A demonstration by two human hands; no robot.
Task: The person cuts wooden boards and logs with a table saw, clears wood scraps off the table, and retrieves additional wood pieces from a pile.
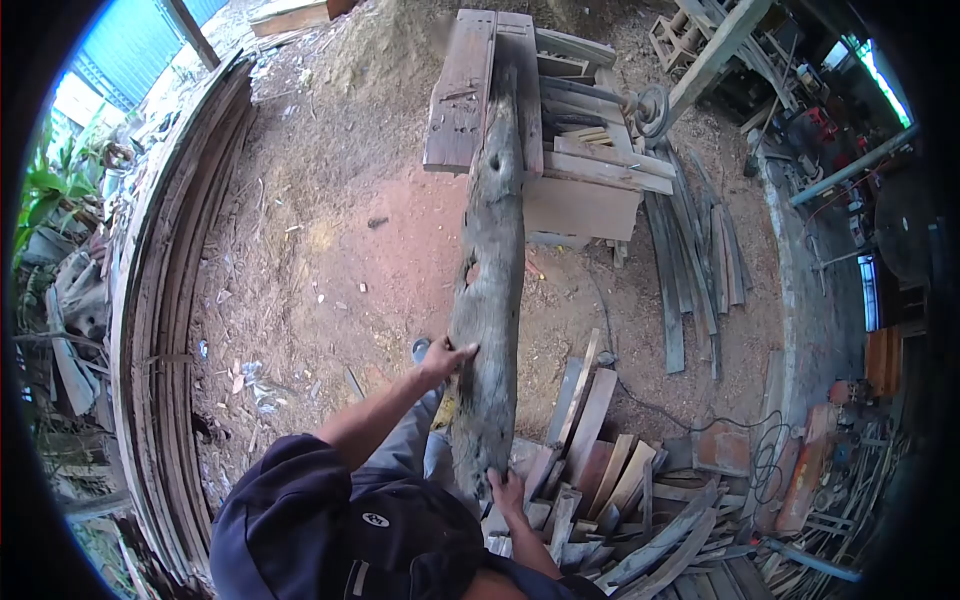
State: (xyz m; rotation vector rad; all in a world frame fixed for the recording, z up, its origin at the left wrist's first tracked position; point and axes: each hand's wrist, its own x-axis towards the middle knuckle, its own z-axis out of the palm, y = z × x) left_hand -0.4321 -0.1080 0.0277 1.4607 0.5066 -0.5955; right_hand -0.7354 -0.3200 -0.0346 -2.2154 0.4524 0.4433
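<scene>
A long, grey, weathered log [488, 300] with knots and holes runs away from my body. Its far end lies on a wooden machine table [460, 100] that has a narrow slot down its length. My left hand [447, 362] is closed on the log's left edge, thumb on top and fingers partly hidden beneath. Close to the near end, my right hand [507, 492] grips the right side, with some fingers out of sight. The near end is raised in front of my body.
Long stacked boards [175, 300] line the left side. Offcuts [610, 480] are piled at my right. A handwheel [652, 110] sits beside the table, and more planks [690, 270] lie behind it. A dark cable [660, 400] crosses the dirt floor [330, 250].
</scene>
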